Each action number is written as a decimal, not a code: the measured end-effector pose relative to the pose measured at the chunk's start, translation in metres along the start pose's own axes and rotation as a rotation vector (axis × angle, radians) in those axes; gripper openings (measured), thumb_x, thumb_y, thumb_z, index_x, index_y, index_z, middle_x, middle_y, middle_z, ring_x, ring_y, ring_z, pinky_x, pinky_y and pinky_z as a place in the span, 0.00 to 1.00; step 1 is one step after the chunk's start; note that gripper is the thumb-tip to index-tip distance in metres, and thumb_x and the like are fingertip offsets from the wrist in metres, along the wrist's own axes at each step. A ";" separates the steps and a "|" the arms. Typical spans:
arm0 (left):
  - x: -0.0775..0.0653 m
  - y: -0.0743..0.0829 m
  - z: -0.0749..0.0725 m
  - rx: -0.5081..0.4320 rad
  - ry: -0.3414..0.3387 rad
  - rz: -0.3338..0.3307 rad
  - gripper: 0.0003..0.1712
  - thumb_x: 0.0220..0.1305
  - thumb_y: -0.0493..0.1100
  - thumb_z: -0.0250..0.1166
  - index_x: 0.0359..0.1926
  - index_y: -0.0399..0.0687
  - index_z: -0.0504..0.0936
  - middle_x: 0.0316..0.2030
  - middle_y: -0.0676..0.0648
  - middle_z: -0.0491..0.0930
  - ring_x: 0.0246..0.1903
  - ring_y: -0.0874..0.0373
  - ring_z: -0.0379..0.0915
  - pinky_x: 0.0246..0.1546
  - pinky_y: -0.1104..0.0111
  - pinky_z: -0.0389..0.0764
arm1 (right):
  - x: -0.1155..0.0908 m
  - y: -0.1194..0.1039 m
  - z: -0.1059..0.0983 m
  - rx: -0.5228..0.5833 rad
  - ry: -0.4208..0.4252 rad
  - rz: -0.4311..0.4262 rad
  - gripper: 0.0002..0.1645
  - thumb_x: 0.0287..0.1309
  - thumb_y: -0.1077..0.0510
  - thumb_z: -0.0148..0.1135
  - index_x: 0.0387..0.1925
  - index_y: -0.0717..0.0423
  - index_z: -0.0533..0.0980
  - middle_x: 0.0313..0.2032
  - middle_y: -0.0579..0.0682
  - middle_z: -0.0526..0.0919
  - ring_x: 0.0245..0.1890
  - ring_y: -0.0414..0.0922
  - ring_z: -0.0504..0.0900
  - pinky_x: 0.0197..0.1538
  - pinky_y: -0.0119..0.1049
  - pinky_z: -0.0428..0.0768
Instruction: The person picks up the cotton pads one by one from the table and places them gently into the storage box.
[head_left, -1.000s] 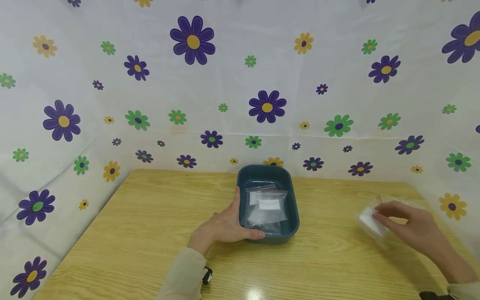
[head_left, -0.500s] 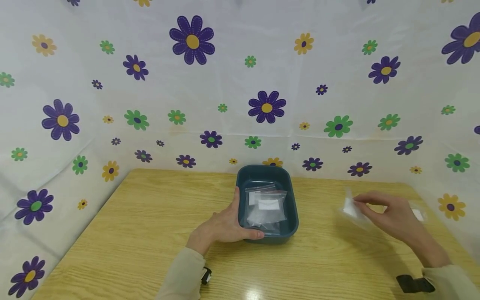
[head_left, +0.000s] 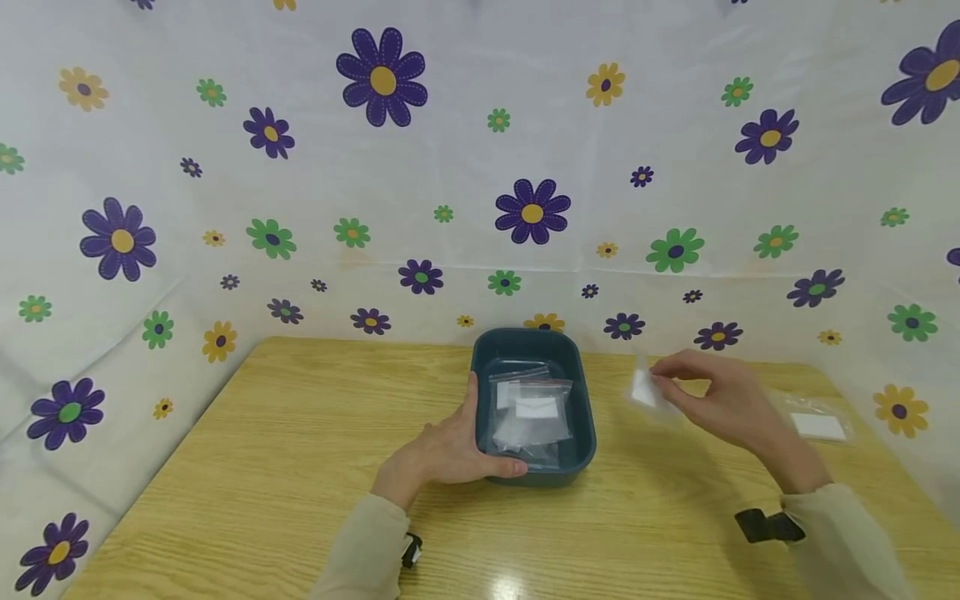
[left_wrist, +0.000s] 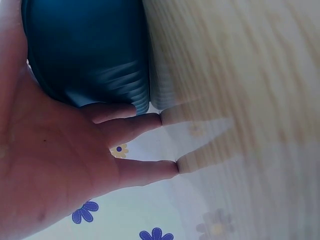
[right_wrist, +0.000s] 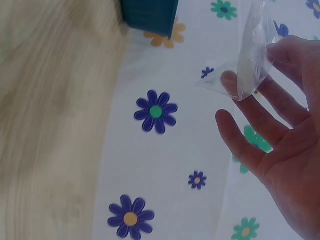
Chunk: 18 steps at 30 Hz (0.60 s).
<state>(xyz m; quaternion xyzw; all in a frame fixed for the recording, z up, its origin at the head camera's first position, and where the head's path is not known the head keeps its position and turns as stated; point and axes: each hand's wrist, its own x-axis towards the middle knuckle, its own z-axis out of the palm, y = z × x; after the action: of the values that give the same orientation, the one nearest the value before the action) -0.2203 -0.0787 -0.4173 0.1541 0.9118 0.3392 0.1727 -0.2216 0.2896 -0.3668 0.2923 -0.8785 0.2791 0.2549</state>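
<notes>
A dark teal plastic bin [head_left: 583,392] stands on the wooden table, with several clear zip bags [head_left: 536,417] holding white pieces inside. My left hand [head_left: 446,450] rests against its left side, thumb over the near end. In the left wrist view, fingers [left_wrist: 145,172] of that hand lie straight beside the bin wall, tips touching the table. To the bin's right, above the table, my right hand [head_left: 723,400] pinches a small clear plastic bag [right_wrist: 250,65] between thumb and fingers. A white piece shows in that bag, blurred in the head view.
Another clear bag [head_left: 819,425] with a white piece lies on the table [head_left: 300,450] at the right, partly behind the right forearm. A white cloth [head_left: 450,167] printed with flowers hangs behind the table and at both sides.
My right hand has moved left towards the bin, carrying the clear plastic bag. The bag left lying at the right has come into view. My left hand and the bin stay put.
</notes>
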 end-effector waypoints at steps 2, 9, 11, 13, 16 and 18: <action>0.000 0.000 0.000 -0.002 0.001 0.002 0.84 0.47 0.78 0.72 0.80 0.56 0.19 0.82 0.43 0.44 0.78 0.40 0.54 0.73 0.28 0.43 | 0.006 -0.004 0.003 -0.002 -0.016 -0.009 0.16 0.51 0.72 0.74 0.38 0.50 0.86 0.36 0.44 0.90 0.39 0.27 0.83 0.46 0.14 0.77; 0.000 0.000 0.000 0.005 -0.004 0.007 0.84 0.48 0.78 0.72 0.80 0.55 0.19 0.83 0.43 0.44 0.78 0.40 0.54 0.72 0.27 0.44 | 0.027 -0.017 0.014 0.024 -0.059 -0.039 0.14 0.54 0.69 0.73 0.40 0.51 0.87 0.37 0.44 0.91 0.38 0.36 0.86 0.45 0.18 0.79; 0.001 0.000 0.000 0.007 -0.005 0.009 0.84 0.48 0.78 0.72 0.80 0.55 0.20 0.83 0.43 0.44 0.78 0.40 0.53 0.72 0.27 0.44 | 0.032 -0.020 0.019 0.042 -0.077 -0.046 0.14 0.54 0.70 0.73 0.41 0.52 0.87 0.38 0.45 0.91 0.38 0.39 0.87 0.45 0.24 0.83; 0.001 0.000 0.000 0.007 -0.005 0.010 0.84 0.48 0.77 0.72 0.81 0.55 0.20 0.83 0.43 0.44 0.78 0.40 0.53 0.72 0.27 0.44 | 0.037 -0.023 0.024 0.057 -0.103 -0.046 0.13 0.55 0.69 0.73 0.42 0.53 0.87 0.38 0.46 0.91 0.39 0.40 0.87 0.43 0.30 0.86; 0.001 -0.001 0.000 0.005 -0.004 0.008 0.84 0.48 0.78 0.72 0.81 0.56 0.20 0.83 0.43 0.44 0.78 0.40 0.53 0.73 0.27 0.44 | 0.044 -0.026 0.032 0.063 -0.148 -0.043 0.13 0.56 0.68 0.72 0.43 0.54 0.86 0.41 0.48 0.91 0.40 0.44 0.87 0.41 0.36 0.87; 0.001 -0.001 0.000 -0.003 -0.005 0.009 0.83 0.48 0.78 0.72 0.80 0.56 0.19 0.83 0.43 0.44 0.79 0.40 0.53 0.73 0.27 0.44 | 0.048 -0.029 0.038 0.076 -0.177 -0.047 0.13 0.56 0.68 0.72 0.44 0.55 0.86 0.41 0.49 0.91 0.41 0.44 0.88 0.43 0.37 0.88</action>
<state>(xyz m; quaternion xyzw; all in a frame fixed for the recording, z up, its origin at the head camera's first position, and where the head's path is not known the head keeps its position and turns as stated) -0.2210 -0.0790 -0.4180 0.1587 0.9102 0.3409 0.1737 -0.2472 0.2282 -0.3551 0.3460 -0.8791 0.2793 0.1715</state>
